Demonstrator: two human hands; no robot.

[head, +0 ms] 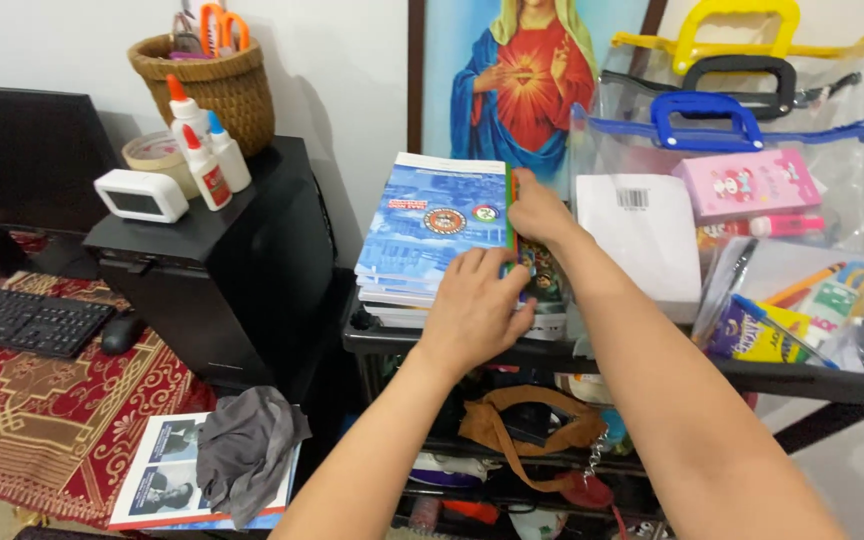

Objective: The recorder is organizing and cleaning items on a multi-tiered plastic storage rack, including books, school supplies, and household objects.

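Shelving, a black open rack (652, 362) beside a black computer tower (222, 270), is carrying the whole load and is looking crowded along its top tier. Clear zip pouches (742, 130) with yellow, black and blue handles are leaning at the rear right, over a white packet (642, 240), a pink box (747, 183) and a crayon box (752, 335) sitting at the front edge. A stack of blue-covered books (432, 225) is lying at the left end of the top tier, slightly overhanging the front rail.

Left hand (472, 305) is resting flat on the stack's right front corner, fingers spread and not clamped on anything. Right hand (540, 212) is reaching to the stack's right edge, fingers curled against a green-spined book (510, 205); whether it is pinching that spine, I cannot tell.

Risk, as judged: drawing one volume sideways is likely to be dragging its neighbours, and the overhanging stack could be sliding off the rail onto the brown strapped bag (522, 425) below. Forearm is passing near the white packet, so a sweep could be toppling the leaning pouches
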